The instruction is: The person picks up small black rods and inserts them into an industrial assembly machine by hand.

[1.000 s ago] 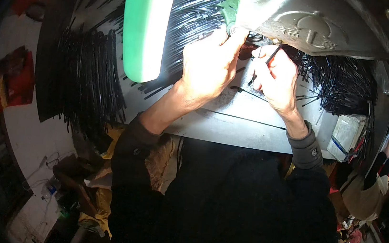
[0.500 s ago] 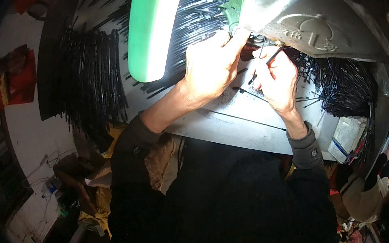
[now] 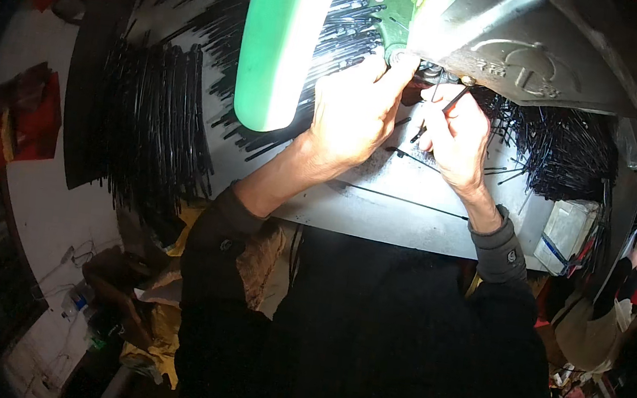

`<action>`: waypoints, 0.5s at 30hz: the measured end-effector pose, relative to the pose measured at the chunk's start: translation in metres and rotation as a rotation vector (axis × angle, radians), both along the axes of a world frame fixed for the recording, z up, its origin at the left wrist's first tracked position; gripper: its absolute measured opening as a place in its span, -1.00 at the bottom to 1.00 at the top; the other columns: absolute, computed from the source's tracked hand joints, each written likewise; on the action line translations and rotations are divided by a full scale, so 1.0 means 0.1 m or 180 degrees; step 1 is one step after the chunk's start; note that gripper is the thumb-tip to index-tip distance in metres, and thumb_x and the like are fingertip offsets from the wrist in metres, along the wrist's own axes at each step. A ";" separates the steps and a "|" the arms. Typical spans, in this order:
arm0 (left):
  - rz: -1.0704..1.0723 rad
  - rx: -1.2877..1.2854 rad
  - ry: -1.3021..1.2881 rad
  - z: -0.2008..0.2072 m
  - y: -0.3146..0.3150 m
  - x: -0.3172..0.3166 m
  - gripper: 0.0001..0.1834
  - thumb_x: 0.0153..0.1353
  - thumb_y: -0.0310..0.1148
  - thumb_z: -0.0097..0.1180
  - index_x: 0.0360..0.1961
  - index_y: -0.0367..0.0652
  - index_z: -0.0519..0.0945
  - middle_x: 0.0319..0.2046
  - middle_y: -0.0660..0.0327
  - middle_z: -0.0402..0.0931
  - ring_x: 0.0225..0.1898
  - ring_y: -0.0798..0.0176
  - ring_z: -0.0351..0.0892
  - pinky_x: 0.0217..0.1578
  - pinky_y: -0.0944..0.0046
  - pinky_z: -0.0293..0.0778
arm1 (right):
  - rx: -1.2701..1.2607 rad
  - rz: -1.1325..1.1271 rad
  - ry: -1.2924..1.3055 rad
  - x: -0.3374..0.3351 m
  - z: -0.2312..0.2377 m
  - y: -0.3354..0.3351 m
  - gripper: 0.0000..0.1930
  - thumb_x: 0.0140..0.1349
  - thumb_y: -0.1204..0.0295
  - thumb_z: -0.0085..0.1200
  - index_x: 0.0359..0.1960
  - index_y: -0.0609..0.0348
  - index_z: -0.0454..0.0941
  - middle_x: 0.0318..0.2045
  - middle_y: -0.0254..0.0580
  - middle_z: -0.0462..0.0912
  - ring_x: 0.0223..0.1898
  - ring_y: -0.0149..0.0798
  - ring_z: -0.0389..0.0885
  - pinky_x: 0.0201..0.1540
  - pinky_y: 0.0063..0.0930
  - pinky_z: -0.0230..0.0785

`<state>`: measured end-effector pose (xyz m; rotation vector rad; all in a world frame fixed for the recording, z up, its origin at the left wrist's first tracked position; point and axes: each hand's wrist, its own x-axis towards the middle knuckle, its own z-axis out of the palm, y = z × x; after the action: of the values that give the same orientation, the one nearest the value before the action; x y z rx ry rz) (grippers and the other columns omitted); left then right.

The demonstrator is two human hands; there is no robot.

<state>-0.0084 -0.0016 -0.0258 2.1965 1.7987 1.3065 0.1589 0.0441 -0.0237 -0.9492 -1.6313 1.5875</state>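
Note:
Up at the machine, my left hand point(image 3: 352, 112) is closed, thumb and forefinger pressed together beside small round metal parts point(image 3: 429, 72) under the cover. What it pinches, if anything, is hidden. My right hand point(image 3: 457, 140) sits just to the right, its curled fingers pinching a thin black rod point(image 3: 456, 98) held at a slant, its upper end close to the machine. Another dark, thin rod point(image 3: 410, 157) lies on the pale worktop point(image 3: 379, 220) below the hands. A longer black rod point(image 3: 412, 200) rests nearer to me.
A bright green lamp point(image 3: 276, 53) hangs left of my left hand. The grey metal machine cover point(image 3: 523, 53) overhangs my right hand. Bundles of black rods lie at left point(image 3: 163, 118) and right point(image 3: 568, 145). A pale box point(image 3: 569, 227) stands at the right; another person point(image 3: 598, 329) is beyond.
The whole view has shifted slightly, so the lamp and machine appear farther right. Both hands keep nearly the same pose at the machine, and the rod stays in my right hand.

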 end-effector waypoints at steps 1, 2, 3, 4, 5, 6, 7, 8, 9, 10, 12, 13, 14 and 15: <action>0.0020 0.0084 0.0023 0.01 0.00 0.00 -0.53 0.01 -0.66 0.16 0.02 -0.20 0.50 -0.57 0.16 0.47 -0.64 0.28 0.45 -0.60 0.37 0.40 | -0.0008 -0.0048 -0.0051 -0.01 0.01 0.00 -0.87 0.28 0.55 -0.02 -0.17 0.30 0.44 -0.52 -0.31 0.55 -0.61 -0.60 0.47 -0.58 -0.73 0.41; 0.0024 0.0086 0.0023 0.01 -0.01 -0.01 -0.53 0.01 -0.66 0.16 0.02 -0.20 0.50 -0.57 0.16 0.47 -0.64 0.28 0.45 -0.60 0.37 0.40 | -0.0007 -0.0044 -0.0051 0.00 0.01 0.00 -0.87 0.28 0.55 -0.02 -0.17 0.30 0.44 -0.52 -0.31 0.55 -0.61 -0.60 0.47 -0.58 -0.73 0.41; -0.0009 -0.0070 0.0046 0.00 -0.03 -0.01 -0.47 0.04 -0.60 0.13 0.11 -0.21 0.44 -0.50 0.13 0.46 -0.59 0.22 0.46 -0.56 0.31 0.42 | 0.0067 -0.0028 -0.0065 0.00 0.00 0.00 -0.87 0.28 0.55 -0.02 -0.17 0.30 0.45 -0.52 -0.31 0.55 -0.61 -0.60 0.47 -0.58 -0.73 0.39; -0.0042 -0.0227 0.0067 -0.01 -0.05 -0.01 -0.41 0.06 -0.54 0.09 0.20 -0.22 0.37 -0.43 0.10 0.44 -0.53 0.16 0.47 -0.53 0.25 0.44 | 0.0141 -0.0012 -0.0081 0.00 -0.01 0.00 -0.87 0.28 0.55 -0.02 -0.17 0.31 0.45 -0.53 -0.30 0.56 -0.62 -0.60 0.46 -0.59 -0.73 0.38; -0.0046 -0.0229 0.0059 0.04 -0.06 0.00 -0.41 0.06 -0.54 0.09 0.20 -0.22 0.37 -0.43 0.10 0.44 -0.53 0.16 0.47 -0.53 0.25 0.44 | 0.0139 -0.0016 -0.0090 0.01 -0.01 0.00 -0.87 0.28 0.55 -0.02 -0.17 0.31 0.45 -0.53 -0.30 0.56 -0.62 -0.60 0.46 -0.59 -0.73 0.38; 0.0030 -0.0422 0.0478 0.12 -0.08 0.01 -0.43 0.09 -0.49 0.08 0.19 -0.26 0.35 -0.43 0.10 0.45 -0.54 0.17 0.46 -0.54 0.27 0.43 | 0.0032 -0.0008 -0.0081 0.01 -0.01 0.00 -0.87 0.29 0.54 -0.02 -0.17 0.30 0.46 -0.53 -0.30 0.55 -0.63 -0.60 0.46 -0.59 -0.73 0.38; 0.0104 -0.0613 0.0897 0.19 -0.08 0.02 -0.44 0.12 -0.45 0.06 0.19 -0.30 0.34 -0.43 0.09 0.45 -0.55 0.19 0.46 -0.55 0.29 0.43 | -0.0076 -0.0002 -0.0074 0.02 0.00 0.00 -0.87 0.29 0.53 -0.02 -0.17 0.30 0.46 -0.54 -0.30 0.55 -0.63 -0.59 0.45 -0.59 -0.72 0.37; 0.0114 -0.0617 0.0889 0.22 -0.09 0.02 -0.44 0.12 -0.45 0.06 0.19 -0.30 0.34 -0.43 0.09 0.45 -0.55 0.19 0.46 -0.55 0.29 0.43 | -0.0078 0.0009 -0.0081 0.03 0.01 0.00 -0.87 0.29 0.53 -0.02 -0.17 0.30 0.46 -0.54 -0.30 0.55 -0.63 -0.59 0.45 -0.59 -0.72 0.37; 0.0179 -0.0614 0.1372 0.26 -0.09 0.03 -0.44 0.06 -0.48 0.09 0.15 -0.33 0.35 -0.44 0.08 0.44 -0.56 0.21 0.48 -0.58 0.31 0.44 | -0.0291 0.0055 0.0008 0.05 0.01 0.00 -0.87 0.31 0.51 -0.03 -0.17 0.30 0.45 -0.55 -0.31 0.53 -0.66 -0.60 0.41 -0.62 -0.73 0.30; 0.0241 -0.0611 0.1856 0.28 -0.09 0.04 -0.43 0.00 -0.51 0.11 0.11 -0.36 0.35 -0.45 0.07 0.43 -0.58 0.24 0.49 -0.60 0.33 0.45 | -0.0505 0.0098 0.0098 0.07 0.02 0.00 -0.86 0.33 0.49 -0.05 -0.17 0.31 0.44 -0.56 -0.32 0.52 -0.68 -0.61 0.37 -0.64 -0.75 0.23; -0.0003 -0.0816 0.1707 0.30 -0.08 0.03 -0.44 0.01 -0.53 0.07 0.10 -0.44 0.33 -0.45 0.03 0.43 -0.55 0.21 0.50 -0.56 0.32 0.46 | -0.0557 0.0108 -0.0014 0.09 0.06 -0.03 -0.83 0.35 0.43 -0.06 -0.19 0.32 0.44 -0.50 -0.27 0.53 -0.62 -0.55 0.46 -0.58 -0.71 0.32; -0.0027 -0.0929 0.1407 0.27 -0.10 0.02 -0.46 0.00 -0.54 0.05 0.09 -0.42 0.35 -0.44 0.02 0.44 -0.53 0.19 0.51 -0.54 0.30 0.47 | -0.0741 -0.0015 0.0299 0.04 0.07 -0.08 -0.82 0.37 0.42 -0.09 -0.19 0.32 0.42 -0.47 -0.23 0.54 -0.58 -0.48 0.51 -0.52 -0.64 0.39; -0.0054 -0.1048 0.1102 0.23 -0.14 0.04 -0.47 -0.01 -0.55 0.03 0.08 -0.40 0.36 -0.43 0.01 0.46 -0.52 0.18 0.51 -0.52 0.29 0.48 | -0.0928 -0.0139 0.0609 0.03 0.08 -0.13 -0.80 0.38 0.40 -0.12 -0.18 0.33 0.41 -0.44 -0.20 0.54 -0.54 -0.41 0.56 -0.46 -0.57 0.47; -0.0117 -0.0738 0.0574 0.18 -0.20 0.02 -0.68 0.13 -0.52 -0.01 -0.05 -0.33 0.43 -0.48 0.13 0.47 -0.56 0.30 0.46 -0.55 0.34 0.42 | -0.0990 -0.0053 0.0926 0.01 0.07 -0.15 -0.77 0.42 0.38 -0.21 -0.15 0.34 0.37 -0.35 -0.09 0.56 -0.42 -0.23 0.64 -0.32 -0.40 0.56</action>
<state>-0.0064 -0.0219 -0.0083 2.2672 1.8490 0.8664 0.1604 0.0287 -0.0163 -0.8330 -1.1982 1.9039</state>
